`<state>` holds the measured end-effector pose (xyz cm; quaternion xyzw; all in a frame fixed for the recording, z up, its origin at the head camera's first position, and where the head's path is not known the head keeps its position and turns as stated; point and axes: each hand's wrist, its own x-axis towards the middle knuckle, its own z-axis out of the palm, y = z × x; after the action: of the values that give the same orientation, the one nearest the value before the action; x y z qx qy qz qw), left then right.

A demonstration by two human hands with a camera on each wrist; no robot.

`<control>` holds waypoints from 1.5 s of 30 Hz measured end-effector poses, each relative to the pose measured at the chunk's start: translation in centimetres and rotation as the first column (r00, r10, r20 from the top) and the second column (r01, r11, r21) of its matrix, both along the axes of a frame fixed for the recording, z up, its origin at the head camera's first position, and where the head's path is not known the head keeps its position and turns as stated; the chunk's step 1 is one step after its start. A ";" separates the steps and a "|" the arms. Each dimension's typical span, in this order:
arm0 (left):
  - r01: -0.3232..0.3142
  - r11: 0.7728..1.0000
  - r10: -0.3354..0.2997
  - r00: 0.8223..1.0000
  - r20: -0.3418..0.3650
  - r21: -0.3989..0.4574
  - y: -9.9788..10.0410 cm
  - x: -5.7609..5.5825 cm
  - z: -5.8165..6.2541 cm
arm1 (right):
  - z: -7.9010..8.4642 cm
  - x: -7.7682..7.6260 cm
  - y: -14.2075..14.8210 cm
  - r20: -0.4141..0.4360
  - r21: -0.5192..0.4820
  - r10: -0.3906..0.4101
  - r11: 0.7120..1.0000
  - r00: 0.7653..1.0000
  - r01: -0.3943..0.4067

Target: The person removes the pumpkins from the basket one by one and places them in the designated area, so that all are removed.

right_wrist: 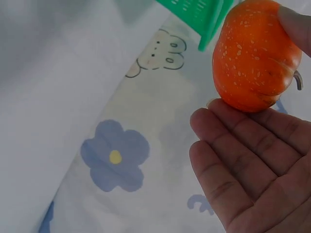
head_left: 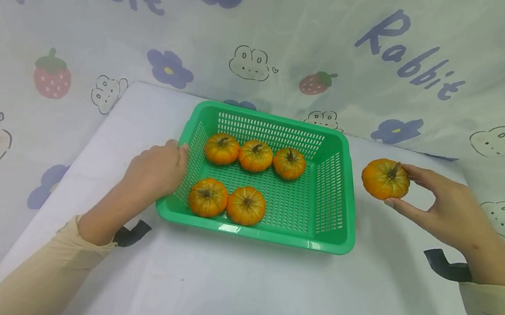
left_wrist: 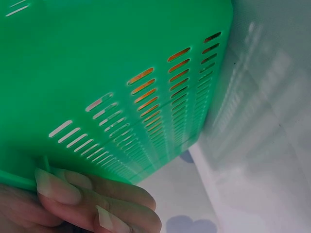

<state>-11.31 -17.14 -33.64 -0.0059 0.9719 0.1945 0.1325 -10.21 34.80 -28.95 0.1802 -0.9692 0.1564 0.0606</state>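
On the white table stands a green plastic basket (head_left: 253,234) with slotted walls. Several small orange pumpkins lie inside it: three in a row along the back, among them one at the back right (head_left: 290,163), and two at the front left, one of them (head_left: 246,206) near the middle. My left hand (head_left: 157,168) grips the basket's left rim; in the left wrist view its curled fingers (left_wrist: 121,199) show beneath the rim. To the right of the basket, my right hand (head_left: 450,206) pinches another pumpkin (head_left: 385,179) between thumb and fingers, its stem facing up and toward the hand.
Behind the table hangs a pale cloth (head_left: 266,30) printed with rabbits, flowers, strawberries and lettering. The white table surface (head_left: 238,289) extends in front of the basket and to both sides. Dark bands (head_left: 446,265) sit at both wrists.
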 end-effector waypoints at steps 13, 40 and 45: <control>-0.002 1.000 0.002 1.000 0.001 0.006 0.0 0.0 -0.1 | -1.1 -0.4 0.8 0.108 0.019 -0.094 0.996 0.990 0.092; -0.007 1.000 0.008 1.000 -0.010 0.028 -0.2 -0.1 -0.4 | -5.8 -3.6 0.5 0.285 0.075 -0.159 0.987 0.945 0.143; -0.008 0.999 0.009 1.000 -0.018 0.035 -0.2 -0.2 -0.5 | -6.5 -4.0 0.6 0.315 0.077 -0.160 0.987 0.936 0.143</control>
<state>-11.48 -17.39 -34.15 -0.0058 0.9694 0.2122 0.1231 -14.21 35.42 -35.48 0.0787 -0.9810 0.1527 -0.0902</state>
